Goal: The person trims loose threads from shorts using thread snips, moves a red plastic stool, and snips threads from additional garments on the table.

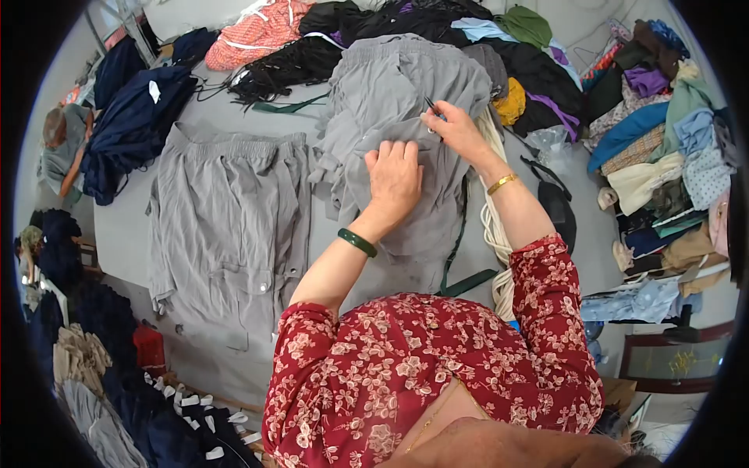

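Observation:
A pile of grey elastic-waist trousers point(406, 74) lies in front of me on the table. My left hand point(395, 179) is closed on the cloth of these trousers, its fingers bent over a fold. Just to the right, my right hand point(455, 132) is closed around a small dark pointed tool point(431, 106), whose exact kind I cannot make out. The tool's tip points up and left, over the trousers. To the left, another grey garment point(226, 203) with an elastic waist and a snapped pocket is spread flat.
Cream cords point(493, 226) and a dark green strap point(470, 282) lie right of the trousers. Black clothes point(538, 74) and a coral bundle point(257, 33) line the back. Navy garments point(136, 117) sit at the left; mixed clothes point(647, 156) are heaped at the right. A person point(66, 144) is at the far left.

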Available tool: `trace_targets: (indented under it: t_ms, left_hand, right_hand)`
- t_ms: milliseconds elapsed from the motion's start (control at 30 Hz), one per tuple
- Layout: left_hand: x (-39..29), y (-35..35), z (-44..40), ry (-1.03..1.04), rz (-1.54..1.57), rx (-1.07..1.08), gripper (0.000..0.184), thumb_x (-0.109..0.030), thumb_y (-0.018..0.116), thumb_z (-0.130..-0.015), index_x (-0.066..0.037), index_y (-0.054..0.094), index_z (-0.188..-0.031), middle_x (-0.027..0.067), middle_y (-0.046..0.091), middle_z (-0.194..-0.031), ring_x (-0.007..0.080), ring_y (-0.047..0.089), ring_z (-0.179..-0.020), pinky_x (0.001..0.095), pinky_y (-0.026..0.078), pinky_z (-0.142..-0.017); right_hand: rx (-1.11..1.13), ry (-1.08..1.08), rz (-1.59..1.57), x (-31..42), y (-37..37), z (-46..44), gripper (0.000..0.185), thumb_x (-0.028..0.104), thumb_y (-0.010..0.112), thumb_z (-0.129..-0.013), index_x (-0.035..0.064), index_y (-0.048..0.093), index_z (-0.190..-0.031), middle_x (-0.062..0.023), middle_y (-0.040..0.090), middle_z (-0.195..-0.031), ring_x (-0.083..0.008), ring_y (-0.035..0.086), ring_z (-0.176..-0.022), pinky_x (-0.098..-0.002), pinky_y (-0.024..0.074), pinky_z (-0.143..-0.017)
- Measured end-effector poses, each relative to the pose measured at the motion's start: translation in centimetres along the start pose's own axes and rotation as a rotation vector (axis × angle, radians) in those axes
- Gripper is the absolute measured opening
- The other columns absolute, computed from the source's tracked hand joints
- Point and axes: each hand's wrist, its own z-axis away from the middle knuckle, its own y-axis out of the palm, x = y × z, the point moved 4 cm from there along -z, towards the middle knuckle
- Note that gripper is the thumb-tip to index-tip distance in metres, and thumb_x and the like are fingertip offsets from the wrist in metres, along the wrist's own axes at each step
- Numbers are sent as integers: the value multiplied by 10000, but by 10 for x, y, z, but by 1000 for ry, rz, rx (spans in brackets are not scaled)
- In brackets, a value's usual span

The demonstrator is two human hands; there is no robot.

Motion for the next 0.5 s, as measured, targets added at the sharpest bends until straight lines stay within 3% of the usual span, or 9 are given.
trace_targets:
  t_ms: [100, 233, 367, 500]
  left_hand:
    - [-9, 7, 16, 118, -70, 117, 203, -152, 616, -698, -88, 544, -876, 45, 520, -808, 237, 499, -832, 396, 351, -788]
    - [-42, 19, 60, 410, -14, 206, 155, -139, 568, -710, -106, 541, -859, 24, 482, -764, 211, 488, -793, 362, 356, -749]
    - [-17, 20, 57, 115, 197, 172, 166, -147, 624, -787, -88, 594, -939, 75, 579, -900, 244, 548, -807, 377, 383, -701]
    - [-9, 10, 46, -34, 293, 130, 159, -176, 603, -843, -69, 605, -961, 108, 610, -966, 268, 567, -791, 382, 387, -685]
  right_hand:
    - [-133, 47, -86, -9, -9, 1, 208, 286, 634, -871, 102, 545, -833, 88, 439, -669, -15, 342, -557, -213, 268, -451]
    - [-129, 213, -196, -34, -2, 0, 186, 281, 635, -871, 122, 542, -837, 93, 429, -673, -16, 339, -555, -203, 268, -458]
    - [-162, 302, -280, -38, 0, 8, 236, 264, 622, -867, 37, 560, -855, 20, 520, -716, -75, 443, -611, -241, 370, -533]
    - [-361, 23, -10, -21, -13, 32, 281, 270, 652, -852, 11, 552, -893, -19, 554, -742, -94, 491, -669, -253, 425, -597]
